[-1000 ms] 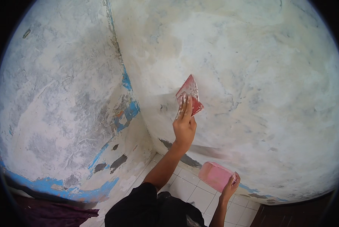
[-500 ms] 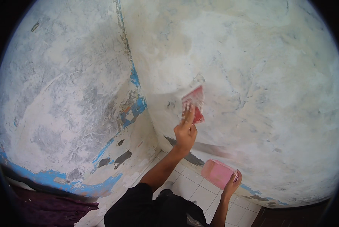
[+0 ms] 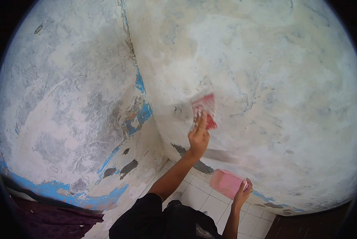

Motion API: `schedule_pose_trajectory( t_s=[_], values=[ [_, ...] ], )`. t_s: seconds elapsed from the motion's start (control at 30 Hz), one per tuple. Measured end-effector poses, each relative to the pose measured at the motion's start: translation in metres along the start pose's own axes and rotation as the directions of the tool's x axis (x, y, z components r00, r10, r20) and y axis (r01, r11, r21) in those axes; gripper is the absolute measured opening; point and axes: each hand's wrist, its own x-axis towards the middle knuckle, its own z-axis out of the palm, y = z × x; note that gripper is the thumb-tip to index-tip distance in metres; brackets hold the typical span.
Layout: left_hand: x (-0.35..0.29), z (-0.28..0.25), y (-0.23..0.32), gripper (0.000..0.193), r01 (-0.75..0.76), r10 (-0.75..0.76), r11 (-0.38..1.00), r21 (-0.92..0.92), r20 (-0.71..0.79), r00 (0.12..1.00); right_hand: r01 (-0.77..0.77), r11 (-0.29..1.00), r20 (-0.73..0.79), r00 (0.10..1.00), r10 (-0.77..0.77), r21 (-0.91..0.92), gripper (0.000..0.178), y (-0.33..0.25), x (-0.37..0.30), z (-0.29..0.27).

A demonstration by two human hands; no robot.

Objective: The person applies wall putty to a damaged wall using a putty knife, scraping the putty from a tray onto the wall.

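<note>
My left hand (image 3: 198, 139) is closed on a red putty spreader (image 3: 209, 105) smeared with whitish filler. Its far edge lies at the pale, patchy wall (image 3: 266, 79) in front of me, a little right of the corner. Fingers stretch along the back of the blade; the thumb side is hidden. Lower and to the right, my right hand (image 3: 242, 194) grips the right end of a pink rectangular tub (image 3: 226, 181), held tilted above the floor close to the wall. The tub's inside looks pinkish; I cannot tell how much filler is in it.
The left wall (image 3: 59, 99) meets the front wall in a corner with blue paint remnants (image 3: 146, 112). White floor tiles (image 3: 194, 199) show below. A dark purple cloth (image 3: 55, 219) hangs at lower left, and a dark brown panel (image 3: 306, 227) stands at lower right.
The spreader has slid slightly down the wall and its blade looks turned flatter to my view. The tub has shifted slightly left with my right hand.
</note>
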Motion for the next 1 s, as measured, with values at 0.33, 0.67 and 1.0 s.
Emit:
schedule_pose_trajectory(
  t_s=[0.33, 0.67, 1.0],
  values=[
    [-0.031, 0.031, 0.006, 0.066, 0.006, -0.009, 0.998, 0.065, 0.048, 0.999, 0.030, 0.999, -0.060, 0.998, -0.031, -0.028, 0.042, 0.000, -0.008, -0.012],
    [0.067, -0.014, 0.028, 0.058, 0.108, -0.121, 0.989, -0.105, -0.119, 0.985, -0.008, 0.999, -0.064, 0.998, 0.005, -0.041, 0.043, -0.004, -0.015, -0.027],
    [0.094, -0.034, -0.026, 0.066, 0.119, -0.123, 0.992, -0.030, -0.225, 0.967, -0.083, 0.988, -0.155, 0.986, 0.062, -0.133, 0.048, 0.021, -0.018, -0.064]
  ],
)
